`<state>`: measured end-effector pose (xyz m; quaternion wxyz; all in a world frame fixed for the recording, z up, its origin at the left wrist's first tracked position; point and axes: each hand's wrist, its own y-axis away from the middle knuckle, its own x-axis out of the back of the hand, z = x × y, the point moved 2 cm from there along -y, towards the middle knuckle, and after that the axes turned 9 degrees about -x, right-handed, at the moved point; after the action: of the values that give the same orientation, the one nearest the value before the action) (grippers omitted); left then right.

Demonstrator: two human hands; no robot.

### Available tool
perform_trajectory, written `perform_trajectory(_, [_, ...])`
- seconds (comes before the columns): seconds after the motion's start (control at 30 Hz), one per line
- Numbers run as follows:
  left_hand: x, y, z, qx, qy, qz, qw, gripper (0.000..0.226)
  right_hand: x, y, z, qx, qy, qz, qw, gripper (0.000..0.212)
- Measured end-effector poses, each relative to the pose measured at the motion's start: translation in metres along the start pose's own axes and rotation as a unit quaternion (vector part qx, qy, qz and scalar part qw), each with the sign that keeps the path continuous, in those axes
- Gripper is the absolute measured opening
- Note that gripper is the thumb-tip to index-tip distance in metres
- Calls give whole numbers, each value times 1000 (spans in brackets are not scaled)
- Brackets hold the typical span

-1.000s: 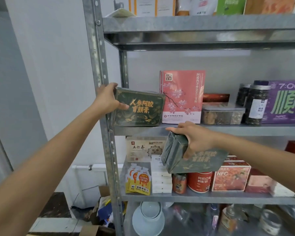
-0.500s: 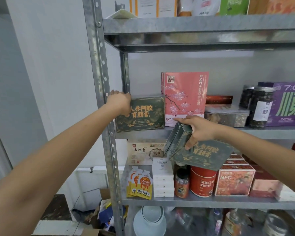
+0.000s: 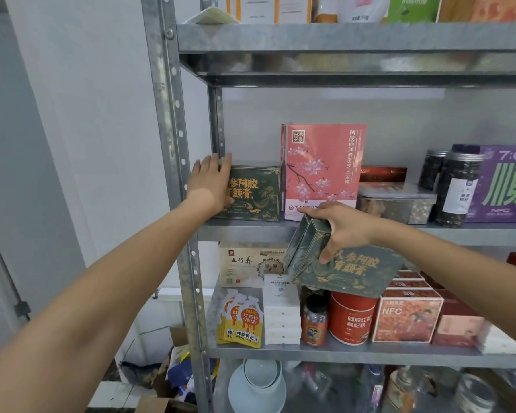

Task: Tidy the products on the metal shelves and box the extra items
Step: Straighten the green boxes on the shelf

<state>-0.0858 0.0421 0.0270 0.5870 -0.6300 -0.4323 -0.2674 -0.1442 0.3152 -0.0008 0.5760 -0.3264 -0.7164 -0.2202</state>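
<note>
Green box point(image 3: 255, 192) upright on shelf point(image 3: 245, 229); second green box point(image 3: 349, 268) tilted.

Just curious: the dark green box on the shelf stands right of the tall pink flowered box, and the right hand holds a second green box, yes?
No: in the head view the dark green cardboard box stands left of the tall pink flowered box. The right hand does hold a second dark green box.

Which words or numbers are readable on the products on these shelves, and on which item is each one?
"人参阿胶育颜膏": green box held by the right hand.
"五行养": beige box.
"NFC": orange box.
"7:0", cut off by the frame edge: purple box.
Top-shelf labels: too blurred.
</note>
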Motion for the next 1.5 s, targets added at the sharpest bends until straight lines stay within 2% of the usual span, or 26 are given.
perform_trajectory(0.17, [-14, 7, 6, -16, 23, 71, 997, 107, -2, 4, -2, 13, 14, 7, 1000, 117])
perform_trajectory(0.33, [-21, 0, 10, 9, 63, 68, 996, 105, 4, 9, -1, 22, 25, 27, 999, 117])
perform_trajectory(0.37, [-22, 2, 16, 12, 66, 84, 994, 105, 5, 10, 0, 23, 28, 32, 999, 117])
perform_trajectory(0.43, [-21, 17, 35, -4, 111, 166, 980, 94, 6, 14, 1, 27, 34, 39, 998, 118])
perform_trajectory(0.47, [-22, 28, 46, -23, 179, 193, 964, 85, 6, 15, 0, 29, 34, 41, 998, 118])
perform_trajectory(0.5, [-23, 40, 59, -54, 282, 181, 941, 79, 7, 17, -2, 32, 32, 41, 998, 118])
perform_trajectory(0.57, [-25, 68, 87, -140, 481, 46, 864, 85, 7, 18, -12, 46, 25, 41, 998, 115])
perform_trajectory(0.6, [-26, 83, 100, -165, 542, -32, 823, 92, 8, 18, -19, 55, 20, 40, 997, 112])
perform_trajectory(0.63, [-29, 94, 108, -167, 580, -82, 793, 95, 10, 17, -26, 65, 15, 38, 997, 110])
perform_trajectory(0.7, [-36, 105, 113, -121, 620, -83, 771, 97, 12, 17, -42, 77, 4, 27, 997, 110])
perform_trajectory(0.83, [-28, 110, 93, -44, 632, 18, 774, 81, 12, 20, -63, 78, -64, 33, 994, 109])
perform_trajectory(0.9, [-18, 111, 74, -22, 644, 56, 762, 79, 14, 22, -67, 95, -102, 91, 986, 101])
perform_trajectory(0.97, [-7, 112, 53, 9, 654, 92, 751, 84, 17, 24, -60, 100, -169, 181, 964, 97])
perform_trajectory(1.03, [2, 110, 31, 41, 657, 120, 743, 94, 13, 22, -43, 36, -254, 251, 933, 97])
perform_trajectory(1.07, [6, 108, 21, 51, 658, 128, 740, 97, 8, 20, -35, -18, -296, 255, 920, 98])
perform_trajectory(1.13, [11, 100, 9, 60, 650, 129, 746, 100, -6, 11, -28, -97, -373, 222, 896, 96])
perform_trajectory(1.23, [11, 85, -2, 78, 637, 111, 759, 101, -25, -3, -37, -79, -450, 153, 876, 77])
perform_trajectory(1.3, [7, 80, -9, 84, 639, 91, 759, 103, -34, -12, -42, -80, -496, 134, 854, 80])
perform_trajectory(1.37, [4, 78, -14, 73, 624, 64, 775, 99, -38, -20, -45, -94, -515, 147, 839, 82])
perform_trajectory(1.43, [2, 79, -16, 65, 591, 44, 803, 81, -41, -25, -47, -105, -511, 178, 834, 72])
perform_trajectory(1.5, [-3, 82, -12, 79, 561, 64, 822, 63, -42, -30, -50, -114, -512, 211, 825, 62])
